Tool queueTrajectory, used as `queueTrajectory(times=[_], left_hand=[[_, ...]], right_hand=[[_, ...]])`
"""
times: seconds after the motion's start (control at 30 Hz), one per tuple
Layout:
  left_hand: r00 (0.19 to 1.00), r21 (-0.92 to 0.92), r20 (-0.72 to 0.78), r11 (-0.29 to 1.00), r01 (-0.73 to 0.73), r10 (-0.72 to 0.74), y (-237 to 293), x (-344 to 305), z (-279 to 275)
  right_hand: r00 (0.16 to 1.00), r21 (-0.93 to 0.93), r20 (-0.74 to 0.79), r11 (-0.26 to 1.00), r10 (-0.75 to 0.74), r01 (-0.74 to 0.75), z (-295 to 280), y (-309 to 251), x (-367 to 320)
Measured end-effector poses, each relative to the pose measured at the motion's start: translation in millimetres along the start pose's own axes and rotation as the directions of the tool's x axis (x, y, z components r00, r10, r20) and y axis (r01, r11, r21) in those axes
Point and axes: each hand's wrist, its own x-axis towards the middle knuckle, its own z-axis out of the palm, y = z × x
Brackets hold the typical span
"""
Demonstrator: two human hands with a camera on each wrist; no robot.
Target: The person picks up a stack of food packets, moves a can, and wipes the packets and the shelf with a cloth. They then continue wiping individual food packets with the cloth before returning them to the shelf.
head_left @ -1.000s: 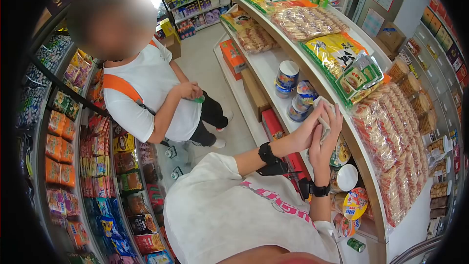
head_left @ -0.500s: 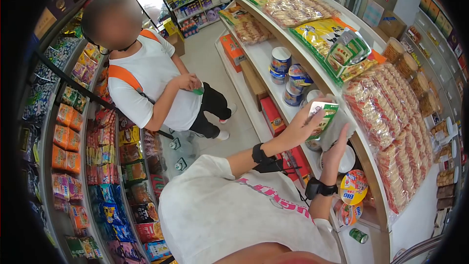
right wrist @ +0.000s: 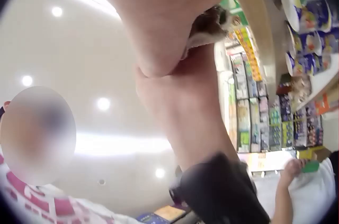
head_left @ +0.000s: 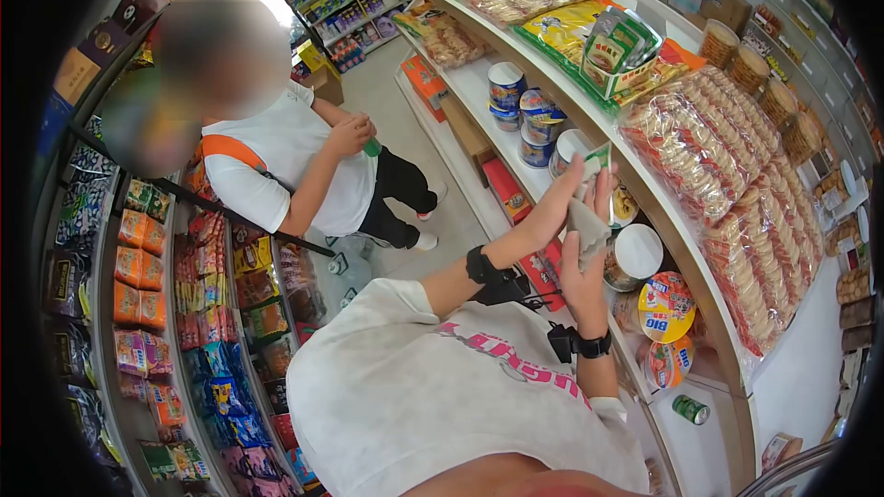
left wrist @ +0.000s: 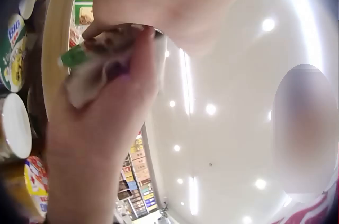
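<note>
In the head view my left hand point(head_left: 555, 205) reaches in from the left and pinches a green-and-white packet point(head_left: 600, 156), mostly hidden by fingers. Close below it, my right hand point(head_left: 585, 287) grips a crumpled grey cloth point(head_left: 587, 224) against the packet, thumb over the cloth. The two hands overlap. In the left wrist view the packet's green corner point(left wrist: 74, 56) sticks out past the cloth point(left wrist: 87, 84). Similar green packets stand in a small display box point(head_left: 622, 55) on top of the shelf.
Under the hands, a white shelf holds cup noodles point(head_left: 666, 306), a white-lidded tub point(head_left: 635, 253) and a green can point(head_left: 691, 410). Bagged crackers point(head_left: 681, 138) cover the top tier. A person in a white shirt point(head_left: 276, 166) stands at left, beside racks of snack bags point(head_left: 203, 285).
The packet came into view between the hands, then turned mostly behind the fingers. Both hands keep rubbing close together with the cloth. The head view has shifted slightly.
</note>
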Motion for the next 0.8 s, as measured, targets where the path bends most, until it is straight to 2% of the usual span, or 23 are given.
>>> queueTrajectory(times=[0.03,0.1,0.13,0.17,0.2,0.27,0.37,0.43,0.47,0.53,0.57,0.6,0.67,0.7,0.73,0.8], left_hand=[[0.999,0.051,-0.033,0.999,-0.014,0.016,-7,1,2],[0.99,0.185,-0.134,0.983,-0.019,0.044,-11,-16,28],[0.982,0.251,-0.18,0.968,-0.017,0.063,-13,-21,36],[1.0,0.477,-0.01,0.878,0.028,-0.027,-17,-18,21],[1.0,0.466,0.005,0.885,0.012,-0.017,-26,-18,17],[0.999,0.443,0.036,0.896,-0.028,0.013,-12,-17,33],[0.998,0.382,-0.037,0.922,0.055,-0.044,-12,-7,10],[0.992,0.139,-0.121,0.989,0.043,-0.026,-7,3,-2],[0.986,0.015,-0.164,0.999,0.037,-0.034,0,6,-7],[0.98,-0.058,-0.194,0.997,-0.05,0.038,27,12,-17],[0.976,-0.096,-0.208,0.991,-0.088,0.067,37,13,-23],[0.964,-0.022,-0.238,0.992,-0.128,0.119,38,14,-31],[0.924,0.13,-0.28,0.964,-0.233,0.261,45,21,-44],[0.941,0.069,-0.278,0.981,-0.181,0.193,55,18,-47],[0.943,0.129,-0.257,0.975,-0.182,0.21,59,18,-49],[0.943,0.255,-0.232,0.951,-0.177,0.238,66,16,-57]], right_hand=[[0.998,-0.031,0.014,0.997,-0.064,0.065,-5,-10,8],[0.995,-0.217,-0.021,0.972,-0.098,0.091,-14,-15,23],[0.996,-0.14,-0.074,0.989,-0.051,0.04,-16,-9,28],[0.992,-0.06,-0.123,0.998,0.0,-0.008,-18,-2,34],[0.988,0.0,-0.15,0.999,0.032,-0.033,-18,0,35],[0.975,0.124,-0.203,0.99,0.096,-0.072,-19,3,38],[0.983,-0.06,-0.183,0.998,-0.033,0.022,-10,-7,37],[0.991,-0.309,-0.068,0.947,-0.111,0.085,-4,-15,25],[0.993,-0.286,-0.027,0.953,-0.113,0.101,1,-12,17],[0.99,-0.243,0.039,0.96,-0.137,0.142,14,3,8],[0.994,-0.263,0.076,0.96,-0.078,0.096,17,2,8],[0.996,-0.109,-0.043,0.991,0.079,-0.083,20,6,7],[0.902,0.255,-0.201,0.909,0.383,-0.329,29,21,15],[0.824,0.446,-0.221,0.806,0.521,-0.389,33,28,24],[0.776,0.59,-0.196,0.704,0.6,-0.395,33,34,32],[0.673,0.827,-0.078,0.425,0.735,-0.368,27,47,45]])
